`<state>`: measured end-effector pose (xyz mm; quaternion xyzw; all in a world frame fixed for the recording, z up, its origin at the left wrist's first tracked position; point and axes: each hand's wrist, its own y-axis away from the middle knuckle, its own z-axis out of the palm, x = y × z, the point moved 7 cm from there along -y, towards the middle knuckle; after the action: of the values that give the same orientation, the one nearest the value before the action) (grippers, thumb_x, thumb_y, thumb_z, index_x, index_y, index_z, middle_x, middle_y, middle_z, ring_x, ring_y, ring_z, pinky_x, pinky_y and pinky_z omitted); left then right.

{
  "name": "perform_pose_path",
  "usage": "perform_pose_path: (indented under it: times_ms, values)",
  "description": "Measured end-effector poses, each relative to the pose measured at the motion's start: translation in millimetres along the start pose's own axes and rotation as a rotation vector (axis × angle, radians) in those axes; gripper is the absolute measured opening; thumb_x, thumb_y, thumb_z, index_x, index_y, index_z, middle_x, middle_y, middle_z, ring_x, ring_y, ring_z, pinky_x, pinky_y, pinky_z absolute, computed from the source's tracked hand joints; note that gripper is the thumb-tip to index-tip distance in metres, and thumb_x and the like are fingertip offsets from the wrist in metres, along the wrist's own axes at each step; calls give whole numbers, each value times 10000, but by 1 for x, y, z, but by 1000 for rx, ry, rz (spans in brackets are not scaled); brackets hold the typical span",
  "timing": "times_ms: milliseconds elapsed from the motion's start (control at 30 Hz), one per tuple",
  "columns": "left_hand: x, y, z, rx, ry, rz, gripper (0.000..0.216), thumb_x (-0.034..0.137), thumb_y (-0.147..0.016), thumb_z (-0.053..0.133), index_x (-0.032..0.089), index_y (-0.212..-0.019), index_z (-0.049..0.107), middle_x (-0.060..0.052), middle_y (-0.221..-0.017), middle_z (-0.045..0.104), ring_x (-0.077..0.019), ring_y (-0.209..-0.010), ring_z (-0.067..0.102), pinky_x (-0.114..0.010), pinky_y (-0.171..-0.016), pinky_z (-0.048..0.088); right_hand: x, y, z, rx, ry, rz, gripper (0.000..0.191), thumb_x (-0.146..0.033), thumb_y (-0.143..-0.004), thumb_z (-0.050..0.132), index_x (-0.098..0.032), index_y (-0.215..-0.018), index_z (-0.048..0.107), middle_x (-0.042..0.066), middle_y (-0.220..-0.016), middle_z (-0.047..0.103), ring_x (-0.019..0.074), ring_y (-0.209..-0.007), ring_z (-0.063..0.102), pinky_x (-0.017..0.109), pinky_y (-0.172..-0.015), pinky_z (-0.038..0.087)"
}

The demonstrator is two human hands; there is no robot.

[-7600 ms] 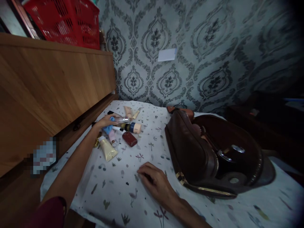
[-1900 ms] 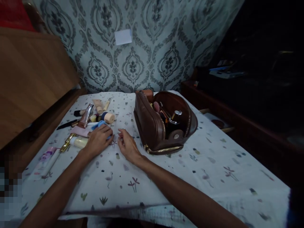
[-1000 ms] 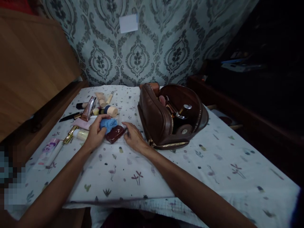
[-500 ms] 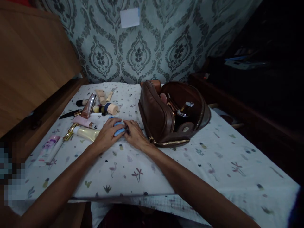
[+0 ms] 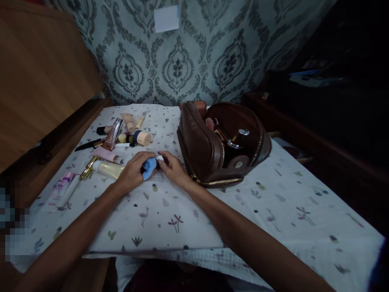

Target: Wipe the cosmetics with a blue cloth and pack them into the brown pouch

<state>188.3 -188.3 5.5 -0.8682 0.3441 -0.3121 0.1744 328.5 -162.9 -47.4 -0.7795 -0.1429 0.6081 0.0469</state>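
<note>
My left hand (image 5: 135, 169) is closed around a crumpled blue cloth (image 5: 149, 168) above the middle of the table. Beside it, my right hand (image 5: 174, 168) pinches a small white piece (image 5: 159, 158) that looks like a cap. A dark bit shows between the two hands; whether it joins the white piece to the cloth I cannot make out. Just left of my left hand lies a pale yellow tube (image 5: 107, 169). To the right of my right hand stands a brown cosmetic bag (image 5: 199, 150), unzipped, with a silver-capped bottle (image 5: 238, 138) and other cosmetics inside.
Several cosmetics lie at the left, among them a pink tube (image 5: 106, 154), a brown tube (image 5: 112, 136), a beige-capped jar (image 5: 142, 138) and a cartoon-printed tube (image 5: 62, 184). A printed cloth (image 5: 194, 227) covers the table. A wooden panel (image 5: 45, 81) rises at the left.
My hands have turned and lifted slightly. More of the blue cloth now shows bunched in my left hand, and a white piece has come into sight in my right fingertips.
</note>
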Motion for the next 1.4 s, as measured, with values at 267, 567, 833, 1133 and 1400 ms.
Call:
perform_pose_path:
  times_ms: [267, 567, 833, 1133, 1400]
  values:
    - [14, -5, -12, 49, 117, 13, 311, 480, -928, 584, 198, -980, 703, -125, -1134, 716, -259, -1129, 633, -445, -1032, 483, 13, -3, 6, -6, -382, 138, 242, -344, -819, 650, -199, -1012, 635, 1, -852, 671, 143, -748, 655, 268, -677, 578]
    - [-6, -6, -18, 5, 402, -188, 551, 569, -989, 383, 196, -874, 771, -112, -1080, 744, -263, -1074, 669, -440, -1000, 510, 12, 0, 6, 30, -418, 160, 265, -346, -783, 684, -188, -992, 643, -15, -757, 656, 133, -680, 620, 247, -611, 538]
    - [-12, 1, -5, -309, 260, -239, 649, 491, -863, 662, 258, -1442, 483, -89, -1482, 517, -291, -1349, 501, -416, -1128, 408, 7, 0, 4, 23, -352, 80, 292, -380, -798, 674, -190, -1020, 661, 4, -803, 674, 147, -700, 617, 255, -619, 528]
    - [0, -4, -18, -254, 50, -148, 443, 510, -937, 553, 255, -1290, 635, -65, -1136, 627, -241, -1068, 615, -358, -974, 484, 2, 0, 0, 62, -300, 41, 268, -368, -823, 637, -183, -1016, 649, 17, -805, 678, 156, -711, 608, 272, -651, 495]
    - [6, -5, -23, -92, -47, -230, 307, 509, -927, 555, 210, -954, 618, -10, -873, 680, -201, -792, 620, -299, -751, 486, -23, 9, -7, 85, -128, -81, 294, -335, -859, 597, -178, -1099, 661, 42, -959, 692, 162, -822, 627, 272, -712, 510]
